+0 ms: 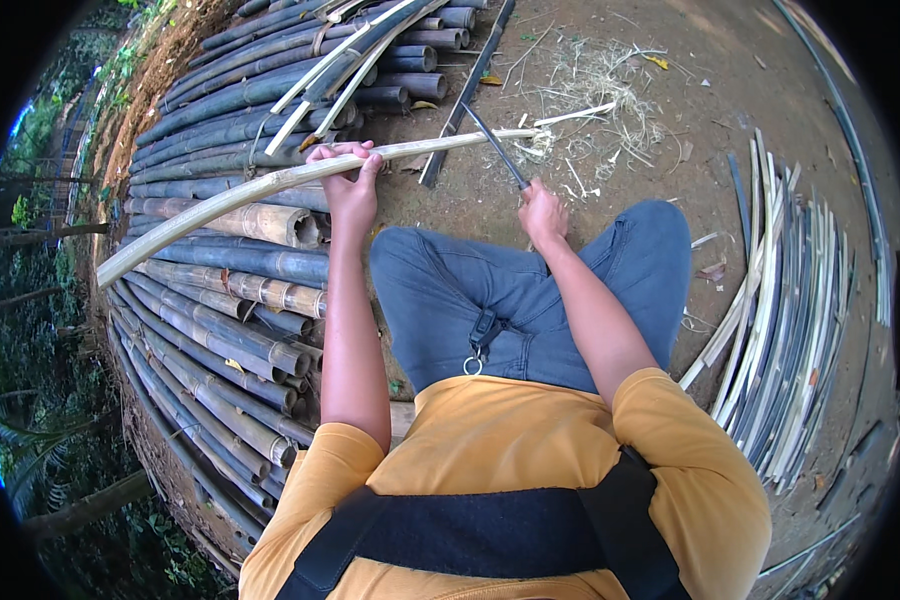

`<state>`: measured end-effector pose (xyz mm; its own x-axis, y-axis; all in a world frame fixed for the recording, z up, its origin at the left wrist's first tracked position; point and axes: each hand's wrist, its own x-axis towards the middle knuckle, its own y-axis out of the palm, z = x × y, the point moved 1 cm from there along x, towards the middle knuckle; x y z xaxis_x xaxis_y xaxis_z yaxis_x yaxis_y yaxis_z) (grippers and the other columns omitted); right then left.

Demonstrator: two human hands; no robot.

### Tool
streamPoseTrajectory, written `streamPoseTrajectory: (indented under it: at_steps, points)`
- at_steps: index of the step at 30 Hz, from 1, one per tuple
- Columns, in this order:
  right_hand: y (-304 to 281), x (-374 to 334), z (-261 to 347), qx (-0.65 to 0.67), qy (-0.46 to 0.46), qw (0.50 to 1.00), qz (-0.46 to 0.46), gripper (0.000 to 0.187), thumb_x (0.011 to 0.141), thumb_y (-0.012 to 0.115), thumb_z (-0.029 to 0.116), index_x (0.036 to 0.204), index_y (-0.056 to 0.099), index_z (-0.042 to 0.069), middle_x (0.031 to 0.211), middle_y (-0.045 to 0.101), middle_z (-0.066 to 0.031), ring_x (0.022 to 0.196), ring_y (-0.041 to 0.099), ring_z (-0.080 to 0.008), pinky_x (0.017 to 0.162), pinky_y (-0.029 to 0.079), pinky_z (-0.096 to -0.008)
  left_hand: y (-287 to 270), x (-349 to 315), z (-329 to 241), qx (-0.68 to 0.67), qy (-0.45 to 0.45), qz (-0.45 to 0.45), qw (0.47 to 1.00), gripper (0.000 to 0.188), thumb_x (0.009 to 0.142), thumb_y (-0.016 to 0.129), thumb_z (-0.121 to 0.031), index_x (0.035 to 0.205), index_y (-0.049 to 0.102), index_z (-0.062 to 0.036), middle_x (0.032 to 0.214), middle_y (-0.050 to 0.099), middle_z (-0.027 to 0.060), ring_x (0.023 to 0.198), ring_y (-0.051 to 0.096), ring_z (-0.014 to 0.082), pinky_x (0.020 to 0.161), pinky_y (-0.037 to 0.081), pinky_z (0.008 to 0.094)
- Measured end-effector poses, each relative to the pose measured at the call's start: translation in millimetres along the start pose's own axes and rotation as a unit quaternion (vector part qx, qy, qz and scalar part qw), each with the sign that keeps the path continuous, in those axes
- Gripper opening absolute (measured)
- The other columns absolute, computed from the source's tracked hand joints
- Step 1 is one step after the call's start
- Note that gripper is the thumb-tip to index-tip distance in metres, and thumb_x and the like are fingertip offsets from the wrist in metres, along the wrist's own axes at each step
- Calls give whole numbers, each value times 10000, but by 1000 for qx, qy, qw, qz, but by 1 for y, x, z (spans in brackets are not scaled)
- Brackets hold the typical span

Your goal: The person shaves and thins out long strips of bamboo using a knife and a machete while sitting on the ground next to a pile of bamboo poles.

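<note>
At far left, a broad stack of dark bamboo poles (292,264) runs along the ground, whole and round, cut ends facing the worker. That's plenty of unsplit stock! Across the stack comes the piece being worked, a long pale bamboo strip (260,186), thick end out left, slimming to the right. And here's the left hand (350,185), fingers curled up around the strip's middle, thumb against it, holding it raised over the poles. Just beyond, several split lengths (345,65) lie on the far poles, apparently waiting.

Moving right, a dark slat (477,70) lies on the soil, and above it, in this view, the long knife (495,148) crosses the strip near its right end. Whether the edge is biting, I can't tell. The right hand (544,214) has its fingers closed firmly round the handle, just beyond the crossed legs (450,270).

Farther on, curly shavings (625,115) litter the ground, so plenty of paring looks done; this strip, pale all along but stout on the left, seems only partway thinned. And at far right, a big pile of slim strips (795,330), pale and dark together, looks like the output so far, though how finished they are isn't clear.
</note>
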<state>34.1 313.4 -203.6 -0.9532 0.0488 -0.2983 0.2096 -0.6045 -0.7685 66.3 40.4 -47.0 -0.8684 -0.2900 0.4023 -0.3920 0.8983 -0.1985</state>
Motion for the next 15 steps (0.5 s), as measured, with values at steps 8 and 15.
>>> streamPoseTrajectory:
  at_steps: [8, 15]
  points:
    - [10, 6, -9, -2, -4, 1000, 1, 199, 984, 546, 266, 1125, 594, 135, 953, 716, -199, 959, 690, -406, 818, 531, -532, -4, 0, 2, -38, -48, -19, 998, 548, 882, 653, 104, 1175, 241, -108, 1038, 548, 84, 1146, 602, 263, 1006, 488, 391]
    - [10, 13, -12, -51, -18, 999, -7, 196, 994, 545, 256, 1140, 590, 132, 954, 719, -194, 940, 698, -400, 803, 542, -526, -19, 1, 14, -76, -102, -39, 991, 548, 890, 627, 125, 1176, 232, -125, 1070, 536, 90, 1173, 586, 259, 993, 516, 391]
